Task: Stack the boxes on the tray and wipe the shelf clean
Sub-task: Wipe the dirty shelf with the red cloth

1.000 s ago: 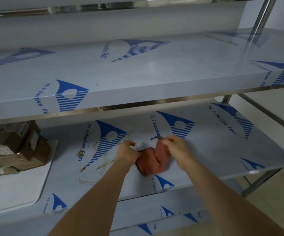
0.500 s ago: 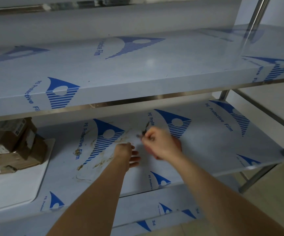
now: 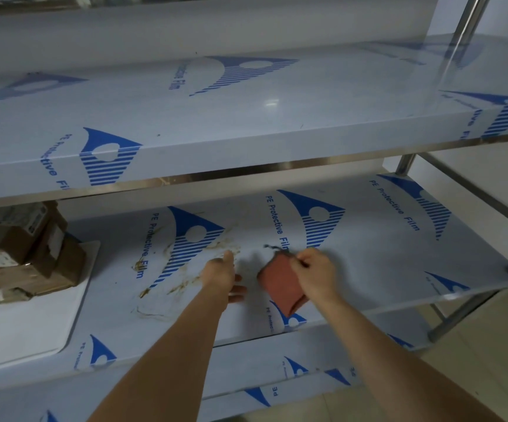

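Right hand point(image 3: 312, 274) pinches the red cloth point(image 3: 280, 284), left hand point(image 3: 223, 277) loose-fingered — wiping could smear the brown stains point(image 3: 185, 284) at frame centre wider.

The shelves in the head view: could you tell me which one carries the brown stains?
The middle shelf, where the right hand holds the red cloth; the upper shelf shows none.

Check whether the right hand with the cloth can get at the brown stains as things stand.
Probably yes. The right hand holds the cloth on the same shelf, and the stains lie just to its left. Only the open left hand sits between them.
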